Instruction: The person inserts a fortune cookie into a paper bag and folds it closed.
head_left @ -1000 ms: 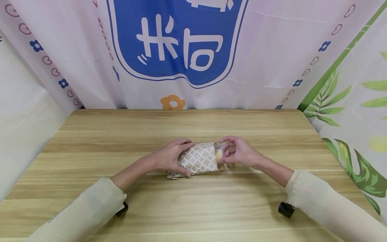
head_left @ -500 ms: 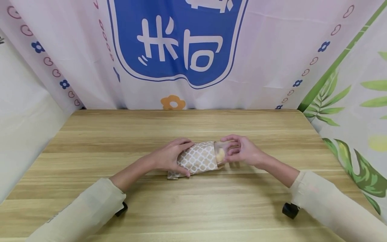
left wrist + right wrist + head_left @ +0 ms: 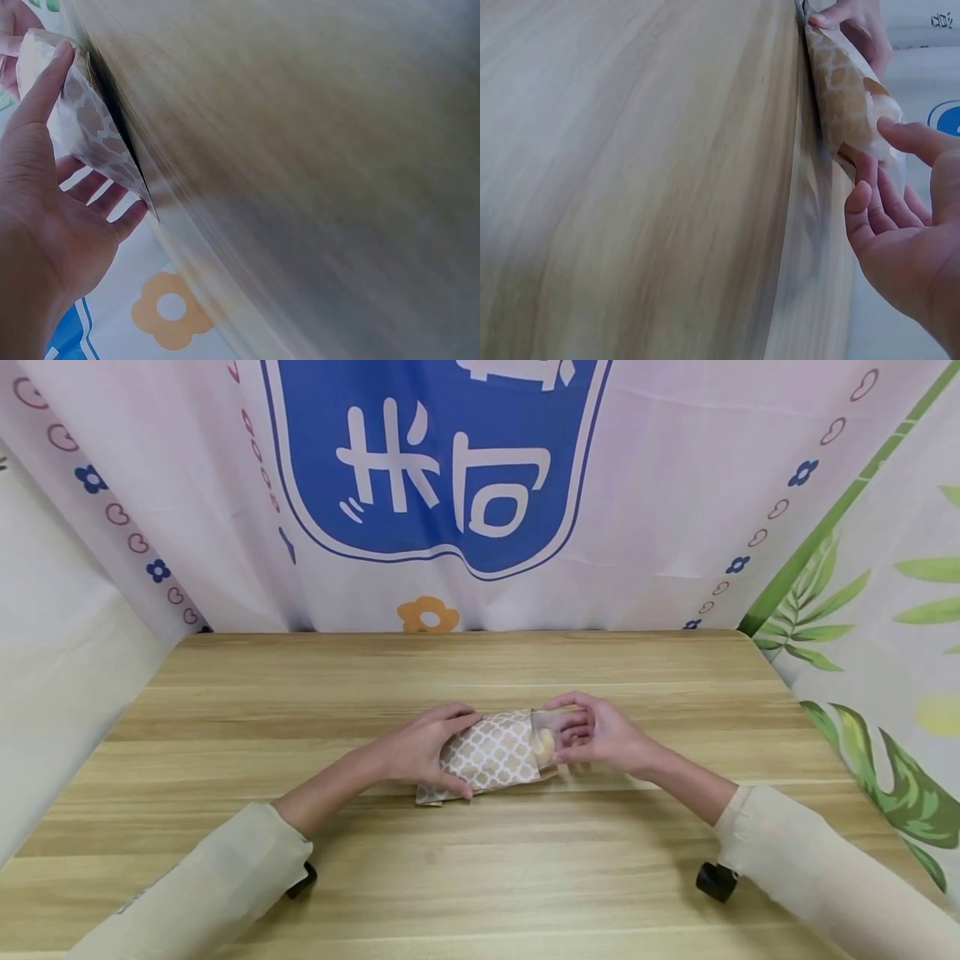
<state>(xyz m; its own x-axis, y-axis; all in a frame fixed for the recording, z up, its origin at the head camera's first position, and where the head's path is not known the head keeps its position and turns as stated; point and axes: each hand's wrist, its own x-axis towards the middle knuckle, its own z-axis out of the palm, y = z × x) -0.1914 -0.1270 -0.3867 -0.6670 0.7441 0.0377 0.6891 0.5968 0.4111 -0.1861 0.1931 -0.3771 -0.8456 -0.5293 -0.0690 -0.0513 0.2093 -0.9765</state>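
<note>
- Flat on a wooden table (image 3: 480,877) lies a tan paper bag (image 3: 491,750) printed with a white lattice, its mouth open towards the person's right.
- At the bag's closed left end, the left grip (image 3: 426,747) is clasped around it, thumb along the near edge and fingers over the far edge.
- At the bag's mouth, the right grip (image 3: 603,737) pinches a film-wrapped item (image 3: 544,747), thumb on one face and curled fingers on the other.
- Just inside the bag's mouth, part of this item shows pale yellow through clear film; the rest is hidden, so its full shape cannot be told.
- The bag looks light and limp, likely to crease or tear at its thin rim if tugged; its bulging middle suggests something rounded inside.
- The film is probably slick, and the pale filling may be soft, so a gentle pinch across the item's width seems safer than a hard squeeze.
- For steadying, the bag's closed end seems the best hold, with light pressure across both long edges; for the item, the part at the mouth offers the only exposed surface.
</note>
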